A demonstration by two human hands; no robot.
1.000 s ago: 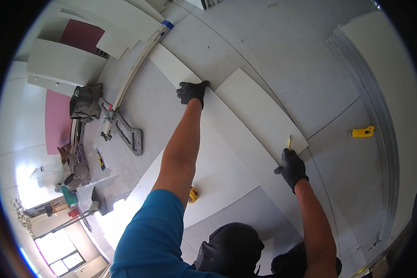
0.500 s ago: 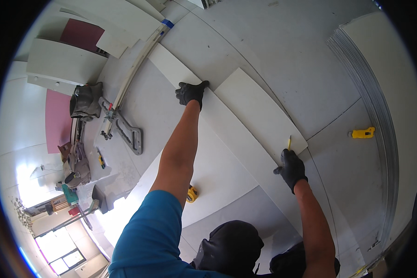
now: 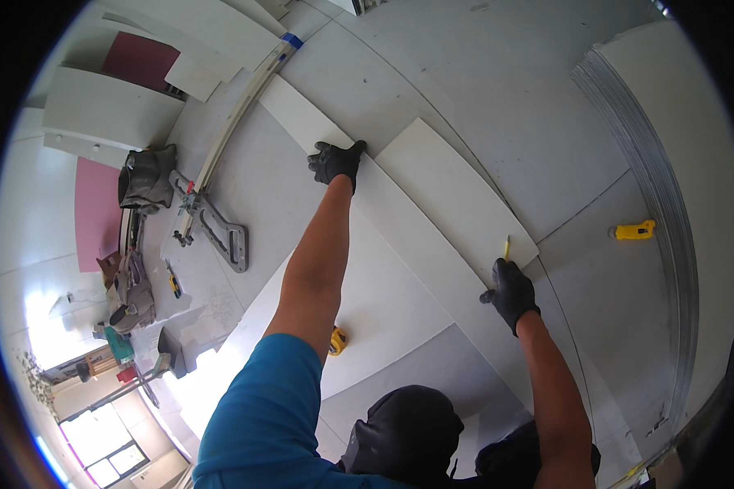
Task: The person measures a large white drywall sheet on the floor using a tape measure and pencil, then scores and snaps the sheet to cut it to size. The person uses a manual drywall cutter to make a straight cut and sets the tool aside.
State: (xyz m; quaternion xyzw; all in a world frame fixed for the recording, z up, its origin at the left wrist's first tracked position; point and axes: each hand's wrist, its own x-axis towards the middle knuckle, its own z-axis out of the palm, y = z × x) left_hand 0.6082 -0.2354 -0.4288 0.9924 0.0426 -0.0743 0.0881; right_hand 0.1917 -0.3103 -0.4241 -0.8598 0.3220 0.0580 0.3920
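Observation:
My left hand point(image 3: 335, 162), in a black glove, reaches across a long narrow white board point(image 3: 416, 224). Its thumb is at one long edge and its curled fingers are at the other, gripping the board's width. My right hand point(image 3: 513, 295), also gloved in black, rests at the same board's right edge, closer to me. A yellow pencil point(image 3: 507, 247) sticks up from its closed fingers. Under that edge lies a shorter white panel point(image 3: 457, 187), partly covered by the long board. A wide white sheet point(image 3: 383, 301) lies to the left, partly hidden by my left arm.
A yellow tape measure point(image 3: 338, 341) sits beside my left arm. At left are a long metal rail point(image 3: 228, 134), a grey clamp-like tool point(image 3: 224, 236), a dark bag point(image 3: 148, 177) and a utility knife point(image 3: 173, 279). A yellow tool point(image 3: 634, 231) lies near stacked sheets point(image 3: 669, 163) at right.
The view has shifted very slightly. Both hands stay in place on the long board, and the pencil is still in my right hand.

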